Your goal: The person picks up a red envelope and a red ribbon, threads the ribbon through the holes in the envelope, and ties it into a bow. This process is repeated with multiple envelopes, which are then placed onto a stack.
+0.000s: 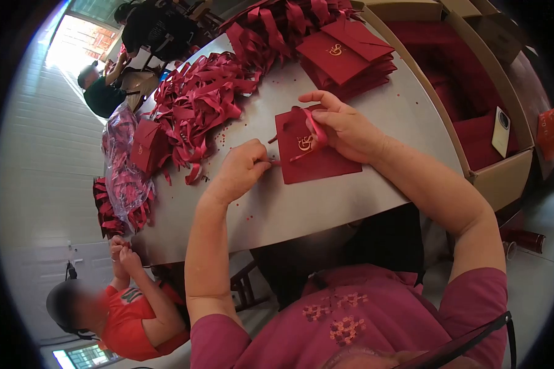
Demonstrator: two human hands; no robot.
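At the far left, a co-worker in a red shirt (143,317) sits by the tabletop (246,224), the co-worker's hands (126,255) close together around something too small to make out. Clear plastic (120,144) partly hides the ribbons inside it, its glare blurring them, and a small red bag (146,147) leans just beside it. Next comes a tangled ribbon pile (197,104), where single strands are hard to separate. The left hand (266,163) is curled, thumb against the fingers; whether it pinches the short red end at its tips or only meets it cannot be told. Right of it, the gold-marked bag (323,167) lies flat on the tabletop between the hands, its upper right part and some of the marking covered by the right hand and ribbon. The right hand (315,120) grasps the pink ribbon (317,132) between thumb and fingers, index finger extended; the fingers hide part of the loop. Beyond it sits a bag stack (345,55), its lower layers mostly covered. At the right, a cardboard box (505,175) holds dark red material, shadowed inside, and a phone (501,131).
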